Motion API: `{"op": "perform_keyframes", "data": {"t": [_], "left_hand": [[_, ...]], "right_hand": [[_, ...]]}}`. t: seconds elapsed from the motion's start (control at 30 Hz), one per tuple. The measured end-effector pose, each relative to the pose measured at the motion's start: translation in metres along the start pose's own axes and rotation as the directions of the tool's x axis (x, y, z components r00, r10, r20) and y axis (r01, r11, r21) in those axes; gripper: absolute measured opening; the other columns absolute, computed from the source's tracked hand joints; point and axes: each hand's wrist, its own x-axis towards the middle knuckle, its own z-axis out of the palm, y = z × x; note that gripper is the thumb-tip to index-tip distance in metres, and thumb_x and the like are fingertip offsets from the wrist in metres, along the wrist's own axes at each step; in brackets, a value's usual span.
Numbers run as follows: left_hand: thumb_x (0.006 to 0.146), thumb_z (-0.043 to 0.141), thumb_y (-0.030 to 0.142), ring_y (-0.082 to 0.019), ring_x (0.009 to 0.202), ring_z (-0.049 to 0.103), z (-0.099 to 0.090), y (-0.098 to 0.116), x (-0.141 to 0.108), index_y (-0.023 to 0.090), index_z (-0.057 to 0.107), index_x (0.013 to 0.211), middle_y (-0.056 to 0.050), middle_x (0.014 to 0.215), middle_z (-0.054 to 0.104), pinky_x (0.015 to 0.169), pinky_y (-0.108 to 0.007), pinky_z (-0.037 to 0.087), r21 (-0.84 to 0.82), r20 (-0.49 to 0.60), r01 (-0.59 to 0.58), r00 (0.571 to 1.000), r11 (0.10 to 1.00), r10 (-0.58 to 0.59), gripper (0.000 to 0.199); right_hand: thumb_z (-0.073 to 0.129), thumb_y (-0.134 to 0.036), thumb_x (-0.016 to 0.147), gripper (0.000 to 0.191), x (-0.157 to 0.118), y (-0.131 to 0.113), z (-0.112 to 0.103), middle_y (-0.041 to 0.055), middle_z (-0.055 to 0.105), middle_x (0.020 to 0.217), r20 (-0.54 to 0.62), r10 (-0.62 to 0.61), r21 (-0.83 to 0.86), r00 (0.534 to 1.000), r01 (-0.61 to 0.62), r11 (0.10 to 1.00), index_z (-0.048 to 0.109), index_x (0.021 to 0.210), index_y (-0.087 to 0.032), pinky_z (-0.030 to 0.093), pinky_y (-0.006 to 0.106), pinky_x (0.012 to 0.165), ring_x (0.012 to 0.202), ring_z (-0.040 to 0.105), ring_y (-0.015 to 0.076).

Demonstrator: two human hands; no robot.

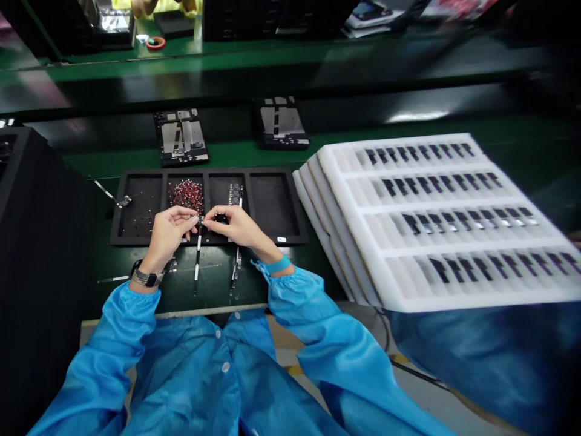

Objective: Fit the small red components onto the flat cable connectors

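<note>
My left hand (pixel 170 235) and my right hand (pixel 231 226) meet above a black four-compartment tray (pixel 209 175), pinching a small dark electronic part (pixel 200 221) between their fingertips. The part is too small and too covered by my fingers to identify exactly. Just behind my hands, one compartment holds a heap of tiny red-and-silver parts (pixel 186 195). Thin flexible strips with white ends (pixel 198 260) lie on the green mat below my hands. A watch sits on my left wrist, and a blue strap circles my right wrist.
A stack of white foam trays (pixel 358 242) holding rows of dark parts fills the right side. Two black fixtures (pixel 180 137) stand beyond the tray. A tall black panel (pixel 40 272) rises at left. A co-worker's hands (pixel 143 6) show at the far bench.
</note>
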Motion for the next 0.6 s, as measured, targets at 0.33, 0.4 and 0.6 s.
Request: {"op": "perform_keyframes", "data": {"t": [0.33, 0.4, 0.6], "left_hand": [[0.065, 0.094, 0.041, -0.012, 0.050, 0.057, -0.0055, 0.0052, -0.0033, 0.013, 0.075, 0.086, -0.003, 0.062, 0.069, 0.049, -0.024, 0.045, 0.007, -0.005, 0.033, 0.999, 0.999, -0.033, 0.039], [0.064, 0.095, 0.042, -0.013, 0.052, 0.059, -0.0054, 0.0052, -0.0034, 0.013, 0.075, 0.086, -0.003, 0.063, 0.069, 0.049, -0.024, 0.045, 0.016, -0.004, 0.038, 0.999, 0.999, -0.038, 0.042], [0.062, 0.097, 0.045, -0.013, 0.052, 0.060, -0.0026, 0.0051, -0.0039, 0.013, 0.072, 0.085, -0.003, 0.062, 0.068, 0.047, -0.023, 0.044, 0.016, 0.004, 0.034, 0.999, 0.999, -0.035, 0.047]], "right_hand": [[0.070, -0.040, 0.092, 0.022, -0.0038, -0.0012, 0.0043, 0.0060, 0.079, 0.093, -0.032, 0.016, -0.018, 0.999, -0.016, 1.000, 0.074, 0.088, -0.018, 0.053, 0.034, 0.089, 0.088, 0.070, 0.0222], [0.070, -0.038, 0.092, 0.021, -0.0038, -0.0001, 0.0052, 0.0060, 0.079, 0.093, -0.034, 0.011, -0.017, 0.999, -0.012, 1.000, 0.074, 0.088, -0.018, 0.053, 0.035, 0.089, 0.089, 0.070, 0.0222], [0.071, -0.039, 0.091, 0.022, -0.0036, 0.0021, 0.0068, 0.0058, 0.079, 0.091, -0.044, 0.012, -0.012, 0.999, -0.013, 1.000, 0.074, 0.087, -0.018, 0.053, 0.035, 0.089, 0.088, 0.070, 0.0216]]}}
